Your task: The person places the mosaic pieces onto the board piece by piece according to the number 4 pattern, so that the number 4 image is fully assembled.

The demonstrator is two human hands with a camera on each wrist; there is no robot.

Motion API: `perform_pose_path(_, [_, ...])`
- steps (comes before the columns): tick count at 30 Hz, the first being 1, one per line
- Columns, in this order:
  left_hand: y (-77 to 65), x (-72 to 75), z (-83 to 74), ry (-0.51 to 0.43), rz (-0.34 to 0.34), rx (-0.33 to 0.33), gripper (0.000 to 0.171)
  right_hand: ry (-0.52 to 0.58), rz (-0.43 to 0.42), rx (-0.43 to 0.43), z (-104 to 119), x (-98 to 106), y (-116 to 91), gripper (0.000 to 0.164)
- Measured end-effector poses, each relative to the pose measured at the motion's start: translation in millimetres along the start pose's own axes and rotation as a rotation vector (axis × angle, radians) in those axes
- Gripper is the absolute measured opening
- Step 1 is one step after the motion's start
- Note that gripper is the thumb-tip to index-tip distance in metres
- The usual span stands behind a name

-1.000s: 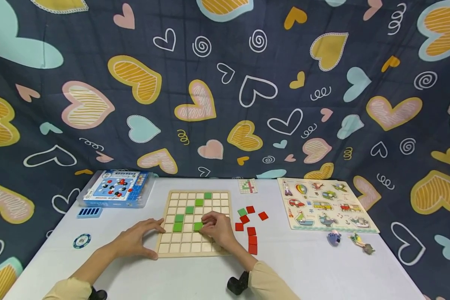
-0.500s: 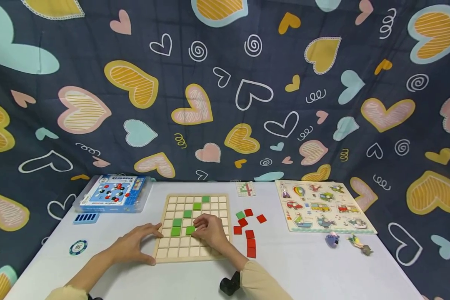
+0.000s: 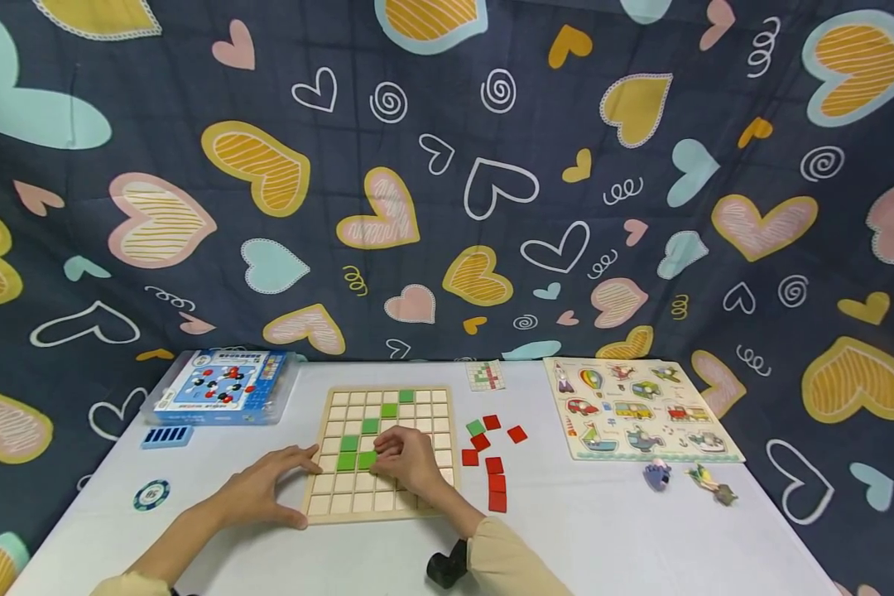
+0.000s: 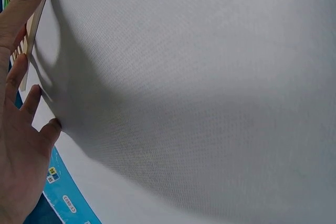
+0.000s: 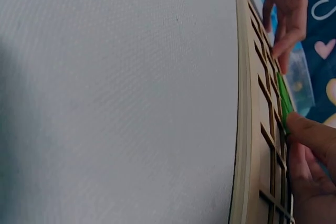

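Clock read from the grid board; 12 o'clock is the backdrop.

- Backdrop [image 3: 454,124], dark, heart-printed: beyond the table's far edge.
- Table [image 3: 641,538], white: surface shows in a strip at 12 o'clock, broadly from 4 to 6.
- Grid board [image 3: 368,519], pale wood, raised rim: flat; left edge met by a hand, right edge near the loose tiles.
- Picture puzzle [image 3: 617,420]: toward 3 o'clock, well apart.
- Blue box [image 3: 223,389]: 10 o'clock, by the far edge.
- Left hand [image 3: 262,487]: 8 o'clock, fingers spread; thumb and fingertips touch the board's left side.
- Right hand [image 3: 411,465]: over the board, apart from the left; fingers curled, pinching a green tile.
- Pattern card [image 3: 486,376]: 1 o'clock.
- Poker chip [image 3: 151,495]: 8 o'clock.
- Loose tiles [image 3: 497,483], seven red, one green: around 3 o'clock.
- Green tile [image 3: 366,460]: on the board, at the right hand's 9 o'clock and the left hand's 2, just beside another green square [image 3: 347,461].
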State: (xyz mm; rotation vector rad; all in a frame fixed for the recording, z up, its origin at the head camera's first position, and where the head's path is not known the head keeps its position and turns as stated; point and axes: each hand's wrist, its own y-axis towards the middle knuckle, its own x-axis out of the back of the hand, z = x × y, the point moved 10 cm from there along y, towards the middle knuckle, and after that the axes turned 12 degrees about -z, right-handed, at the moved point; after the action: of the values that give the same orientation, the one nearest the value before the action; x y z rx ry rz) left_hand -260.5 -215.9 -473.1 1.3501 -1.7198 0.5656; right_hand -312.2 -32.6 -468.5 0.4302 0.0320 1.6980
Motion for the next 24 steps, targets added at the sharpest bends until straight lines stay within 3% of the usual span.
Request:
perform_pose_path(8, [0.9,0.3,1.2,-0.004,-0.005,0.004,0.065,0.024,0.024,-0.029,2.5,4.1,-1.6,0.026])
perform_pose_path(12, [0.0,1.2,-1.3,0.013,-0.02,-0.015,0.065,0.024,0.036,-0.057,0.3,19.8,-3.4,0.025])
perform_pose_path(18, [-0.5,0.4,-2.4,0.03,-0.042,-0.054,0.065,0.006,0.009,-0.078,-9.2,62.8,-3.7,0.023])
perform_pose_path(24, [2.9,0.3,-2.8,0.014,-0.044,-0.069,0.065,-0.056,-0.121,-0.057,-25.4,126.4,7.8,0.022])
